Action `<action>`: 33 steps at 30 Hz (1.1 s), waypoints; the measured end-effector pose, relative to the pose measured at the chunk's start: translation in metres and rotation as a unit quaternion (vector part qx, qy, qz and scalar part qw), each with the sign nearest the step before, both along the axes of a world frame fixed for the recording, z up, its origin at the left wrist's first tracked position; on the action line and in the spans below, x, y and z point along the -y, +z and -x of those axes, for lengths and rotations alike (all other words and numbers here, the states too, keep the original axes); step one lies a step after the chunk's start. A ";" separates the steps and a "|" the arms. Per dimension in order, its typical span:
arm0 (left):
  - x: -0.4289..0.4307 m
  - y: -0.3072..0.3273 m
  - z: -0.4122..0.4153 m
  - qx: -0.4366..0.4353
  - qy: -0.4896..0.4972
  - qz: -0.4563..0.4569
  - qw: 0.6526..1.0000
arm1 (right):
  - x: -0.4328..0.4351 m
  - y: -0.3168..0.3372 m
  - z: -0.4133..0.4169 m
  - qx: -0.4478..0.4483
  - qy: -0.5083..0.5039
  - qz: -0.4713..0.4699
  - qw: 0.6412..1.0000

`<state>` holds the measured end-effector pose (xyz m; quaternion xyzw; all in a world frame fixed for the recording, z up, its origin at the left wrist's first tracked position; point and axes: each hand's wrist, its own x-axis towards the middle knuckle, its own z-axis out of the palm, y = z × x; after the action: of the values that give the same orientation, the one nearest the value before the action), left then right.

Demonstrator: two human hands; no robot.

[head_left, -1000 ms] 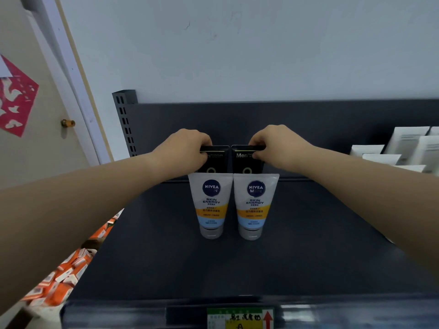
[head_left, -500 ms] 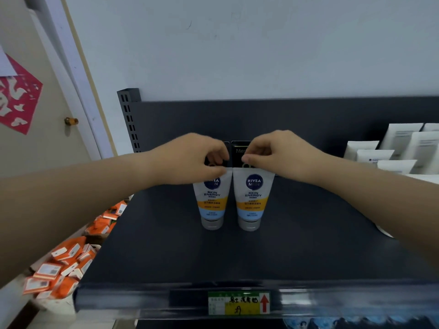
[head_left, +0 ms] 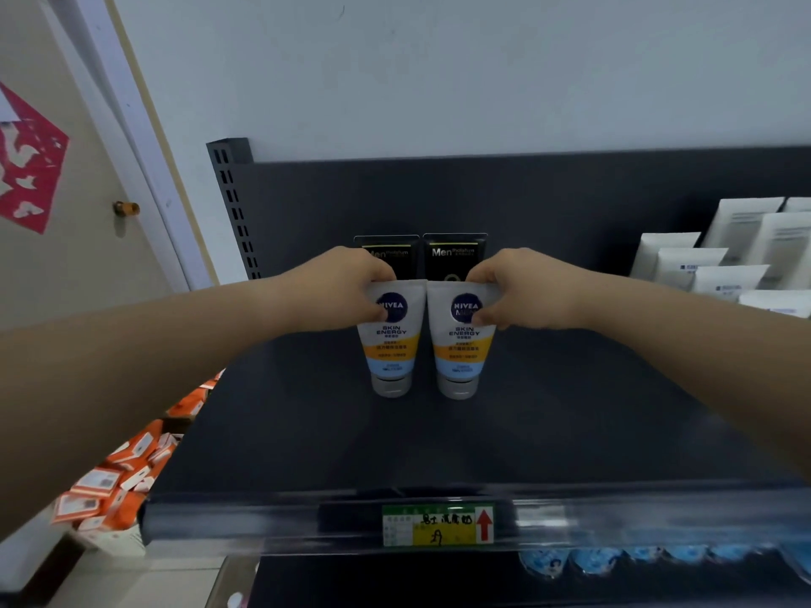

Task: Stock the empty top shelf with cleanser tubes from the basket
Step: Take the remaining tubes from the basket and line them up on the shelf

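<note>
1. Two white tubes stand cap-down, side by side and nearly touching, mid-shelf. Each has a grey cap, a pale blue band, an orange band and a dark blue round logo.
2. The left hand (head_left: 346, 287) pinches the flat top end of the left tube (head_left: 390, 348), thumb on the logo and fingers curled behind.
3. The right hand (head_left: 522, 287) grips the right tube (head_left: 461, 351) the same way, thumb at the logo's edge.
4. Just behind the hands stand the left black tube (head_left: 386, 244) and the right black tube (head_left: 454, 256), upright against the back panel of the shelf (head_left: 570, 410).
5. A second ago both hands held the tops of the black tubes. Half a second ago they were coming down, covering most of the black pair. Now they sit lower on the white pair, and the black tubes' upper labels show. The white tubes have kept their place.
6. Each white tube reads "NIVEA MEN" in the logo and "SKIN ENERGY" below it; the lines on the orange band are too small to read.
7. The black tubes read "Men"; the print beside it is too small to read.
8. Below the hands, on the shelf's front rail, a green and yellow tag (head_left: 439, 524) bears handwritten characters and a red up arrow.
9. Far right of the right hand stand white tubes (head_left: 702, 265) with small blue marks.
10. Below the left arm lie orange boxes (head_left: 114, 480).
</note>
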<state>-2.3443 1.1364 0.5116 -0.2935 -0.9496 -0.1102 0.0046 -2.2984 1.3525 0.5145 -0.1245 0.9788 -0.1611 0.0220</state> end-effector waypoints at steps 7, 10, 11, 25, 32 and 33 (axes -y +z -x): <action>0.000 0.000 -0.001 -0.005 -0.001 0.001 1.000 | -0.001 0.001 0.000 0.001 -0.005 -0.002 1.000; 0.000 0.000 -0.001 -0.003 -0.002 0.002 1.000 | -0.003 0.001 0.001 0.004 -0.010 -0.003 1.000; 0.000 0.000 -0.001 -0.002 -0.003 0.003 1.000 | -0.003 0.001 0.001 0.004 -0.011 -0.004 1.000; 0.000 0.001 -0.001 0.001 -0.002 0.005 1.000 | -0.005 0.001 0.001 0.005 -0.011 -0.010 1.000; 0.000 0.001 -0.001 -0.003 0.001 0.010 1.000 | -0.006 0.000 0.002 0.006 -0.009 -0.002 1.000; 0.000 0.001 -0.001 -0.004 0.001 0.011 1.000 | -0.006 0.000 0.003 0.006 -0.009 -0.002 1.000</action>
<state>-2.3429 1.1362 0.5127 -0.2926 -0.9511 -0.0989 0.0054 -2.3009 1.3587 0.5143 -0.1151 0.9800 -0.1603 0.0270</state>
